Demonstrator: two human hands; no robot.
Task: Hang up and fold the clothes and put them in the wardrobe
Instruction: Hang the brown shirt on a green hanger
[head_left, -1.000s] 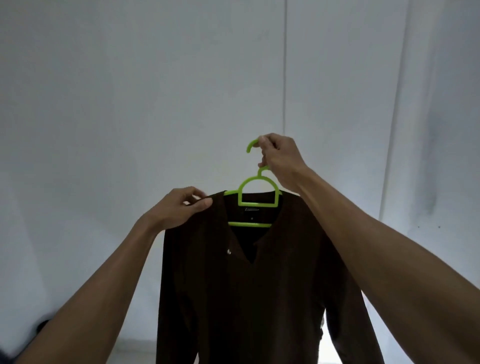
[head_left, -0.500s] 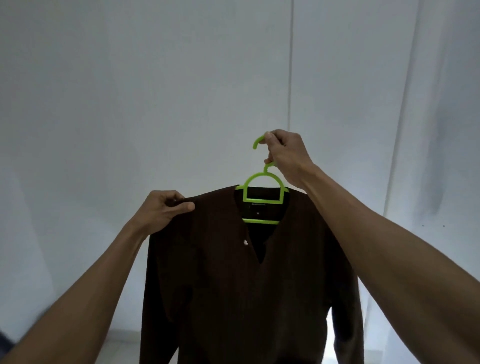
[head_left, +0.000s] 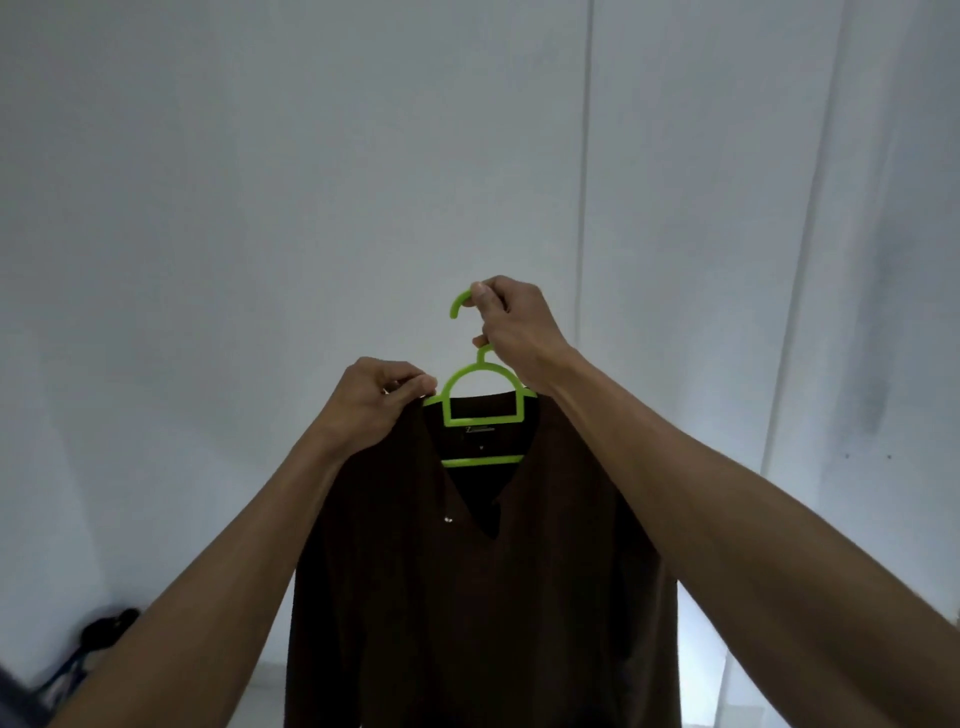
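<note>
The brown shirt (head_left: 483, 597) already sits on the green hanger (head_left: 483, 405). The right hand (head_left: 511, 325) grips its hook; the left hand (head_left: 376, 402) pinches the shoulder. Hanging it in the wardrobe remains.

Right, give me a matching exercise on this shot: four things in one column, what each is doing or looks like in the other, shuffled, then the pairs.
Things:
1. right hand
2. left hand
3. hanger
4. shirt

States:
A. dark brown, draped and hanging down
B. pinches the fabric at the shoulder beside the neckline
C. grips the hook at the top
D. bright green, partly inside the neckline

Pairs: 1-C, 2-B, 3-D, 4-A
</note>
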